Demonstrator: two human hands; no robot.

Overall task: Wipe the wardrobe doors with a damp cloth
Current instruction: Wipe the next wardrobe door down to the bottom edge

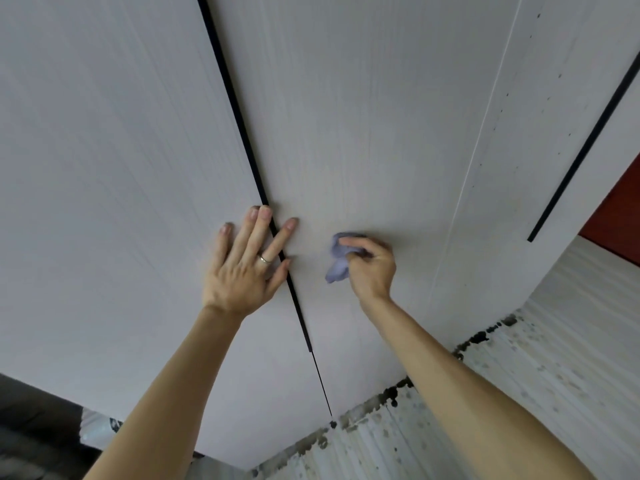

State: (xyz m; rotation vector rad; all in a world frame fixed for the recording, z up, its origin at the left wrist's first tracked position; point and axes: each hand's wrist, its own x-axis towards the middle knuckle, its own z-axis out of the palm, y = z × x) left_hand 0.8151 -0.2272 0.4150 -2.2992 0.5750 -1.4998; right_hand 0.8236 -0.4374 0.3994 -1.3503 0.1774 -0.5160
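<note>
Pale grey-white wardrobe doors fill the view: a left door (114, 188) and a middle door (363, 133), split by a black vertical handle strip (239, 119). My left hand (247, 265) lies flat with spread, straight fingers across that strip, a ring on one finger. My right hand (372, 268) grips a crumpled lilac-blue cloth (341, 258) and presses it against the middle door, just right of the left hand.
A third door (540, 140) with a second black strip (585, 147) stands further right. Below the wardrobe lies pale ribbed flooring (540, 386) with dark mould-like spots along the base. A red-brown surface (616, 223) shows at the far right, a dark area (31, 427) bottom left.
</note>
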